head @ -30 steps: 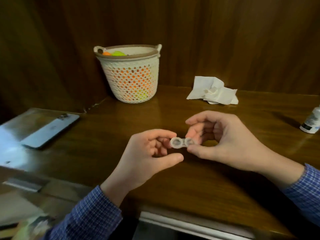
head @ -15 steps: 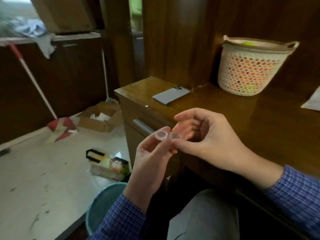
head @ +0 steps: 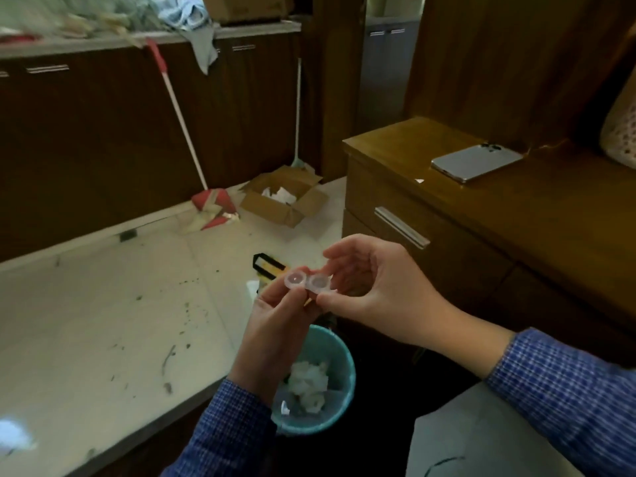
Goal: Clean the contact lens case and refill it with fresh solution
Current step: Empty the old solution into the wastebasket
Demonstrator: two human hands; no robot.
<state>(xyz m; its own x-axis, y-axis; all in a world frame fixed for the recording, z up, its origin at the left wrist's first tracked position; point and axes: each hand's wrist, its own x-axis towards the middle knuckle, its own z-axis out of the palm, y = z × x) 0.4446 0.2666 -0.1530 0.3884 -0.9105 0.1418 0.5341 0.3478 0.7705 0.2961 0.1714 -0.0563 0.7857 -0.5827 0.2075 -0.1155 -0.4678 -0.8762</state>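
Note:
A small clear contact lens case [head: 308, 282] with two round uncapped wells is held level in the air between both hands. My left hand [head: 278, 325] pinches its left end from below. My right hand [head: 375, 287] pinches its right end between thumb and fingers. The case hangs to the left of the desk, above and a little beyond a teal waste bin [head: 339, 356] that stands on the floor and holds crumpled white tissue. The solution bottle is out of view.
The wooden desk [head: 516, 208] with a drawer handle fills the right side; a phone [head: 476, 162] lies on it, and a white basket [head: 623, 132] shows at the edge. On the floor are an open cardboard box [head: 285, 197], a red-handled mop [head: 192, 156] and a small carton.
My view and both hands have swung left, off the desk top. The case, held over the desk a second ago, is now out over the floor near the teal bin.

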